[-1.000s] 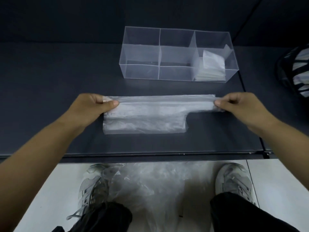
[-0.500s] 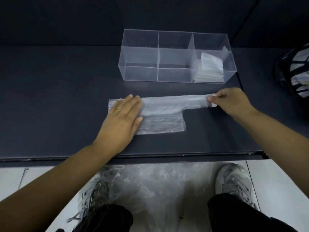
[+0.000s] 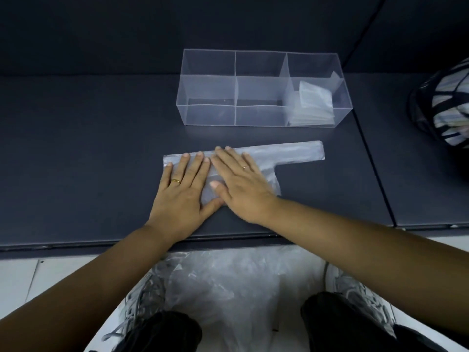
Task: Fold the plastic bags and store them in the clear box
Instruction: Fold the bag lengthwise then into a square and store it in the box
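A translucent plastic bag (image 3: 299, 154), folded into a long strip with a handle end reaching right, lies flat on the dark table (image 3: 76, 153). My left hand (image 3: 185, 189) presses its left part with straight fingers. My right hand (image 3: 241, 184) lies flat beside it on the bag's middle, fingers spread. Behind the bag stands the clear box (image 3: 210, 90) with three sections across; its right section holds several folded bags (image 3: 313, 102).
A heap of loose plastic bags (image 3: 236, 283) lies on the floor between my shoes, below the table's front edge. A striped dark bag (image 3: 444, 102) sits at the far right. A seam in the table runs right of the box.
My right hand let go of the bag's right end and moved left to lie flat on its middle, next to my left hand, which went from pinching the left end to pressing flat.
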